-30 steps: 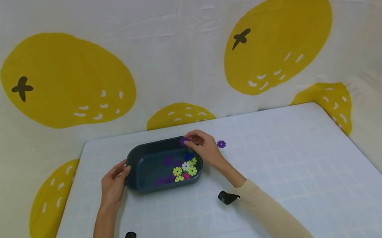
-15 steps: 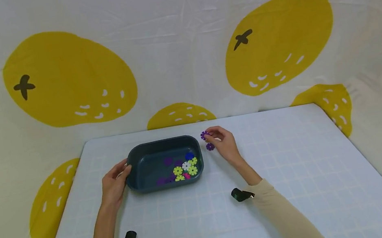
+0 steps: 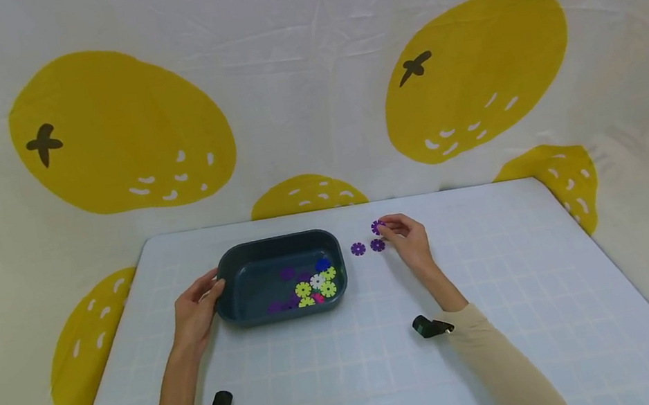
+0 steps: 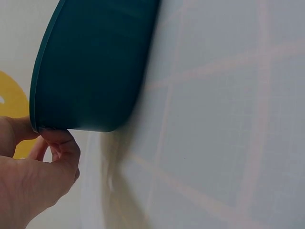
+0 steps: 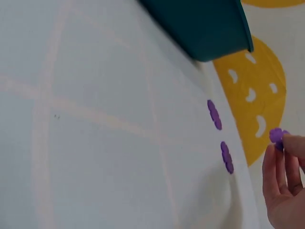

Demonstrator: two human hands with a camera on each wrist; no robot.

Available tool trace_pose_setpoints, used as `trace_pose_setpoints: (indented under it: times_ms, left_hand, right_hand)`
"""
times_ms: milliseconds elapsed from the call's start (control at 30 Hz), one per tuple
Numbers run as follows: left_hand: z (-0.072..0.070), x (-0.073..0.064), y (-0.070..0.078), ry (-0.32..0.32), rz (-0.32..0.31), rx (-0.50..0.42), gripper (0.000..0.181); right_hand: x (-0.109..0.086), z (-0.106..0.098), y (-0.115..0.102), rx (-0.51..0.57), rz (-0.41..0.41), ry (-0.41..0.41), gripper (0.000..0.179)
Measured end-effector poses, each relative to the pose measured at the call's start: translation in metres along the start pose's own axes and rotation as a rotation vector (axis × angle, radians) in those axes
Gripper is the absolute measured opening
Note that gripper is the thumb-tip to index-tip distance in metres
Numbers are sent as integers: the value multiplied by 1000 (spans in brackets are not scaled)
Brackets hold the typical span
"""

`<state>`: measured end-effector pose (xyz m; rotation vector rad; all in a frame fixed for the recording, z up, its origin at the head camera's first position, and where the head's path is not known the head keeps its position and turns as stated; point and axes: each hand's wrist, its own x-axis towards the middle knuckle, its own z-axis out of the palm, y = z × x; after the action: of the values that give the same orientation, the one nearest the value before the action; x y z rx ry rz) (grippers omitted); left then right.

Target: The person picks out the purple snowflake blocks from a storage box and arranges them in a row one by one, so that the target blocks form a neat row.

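While the left hand pinches the left end of the dark tray between thumb and fingers, we judge that this grip steadies it and leaves the right side free for reaching in. Toward that right side, we see a loose cluster of colored flower-shaped pieces inside. Just beyond the right wall, two purple pieces lie on the table, side by side but apart. The fingers of the right hand pinch another purple piece by its edge, which we take as a way to leave most of the disc uncovered. From the right wrist, we see it clear of those two.

Along the back, we find the far table edge close behind the tray and right hand, with the patterned cloth beyond, so room there looks tight. To the right and nearer us, the table extends much farther, allowing easier movement.
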<state>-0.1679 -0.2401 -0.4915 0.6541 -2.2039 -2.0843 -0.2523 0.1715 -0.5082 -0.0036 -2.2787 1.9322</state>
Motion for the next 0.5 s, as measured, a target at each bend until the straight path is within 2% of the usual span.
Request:
trace_pose_setpoints:
  times_ms: [167, 300, 500]
  left_hand:
    - [0, 0, 1, 3, -7, -3, 51]
    - [1, 0, 0, -3, -5, -3, 52]
    - [-1, -2, -1, -6, 8, 1, 53]
  right_hand:
    - [-1, -9, 7, -20, 53, 34, 25]
    - [-4, -15, 11, -101, 88, 40, 23]
    - [-5, -24, 16, -231, 94, 38, 22]
